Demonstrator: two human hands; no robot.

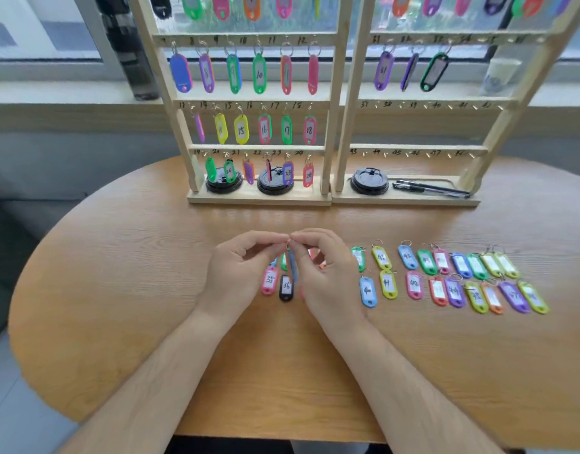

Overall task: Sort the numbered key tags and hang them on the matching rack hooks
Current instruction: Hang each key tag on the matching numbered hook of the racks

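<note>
Head view, down over table [118, 257]

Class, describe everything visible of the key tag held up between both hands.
The grey-blue plastic key tag hangs edge-on from a small metal ring, so its number cannot be read. The left hand and right hand both pinch the ring with thumb and forefinger, holding the tag above the oval wooden table and the loose tags lying there.

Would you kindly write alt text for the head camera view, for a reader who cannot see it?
The left hand and right hand pinch the ring of a bluish key tag above a table. Loose numbered tags lie in two rows to the right; behind stand two wooden racks, partly filled.
</note>
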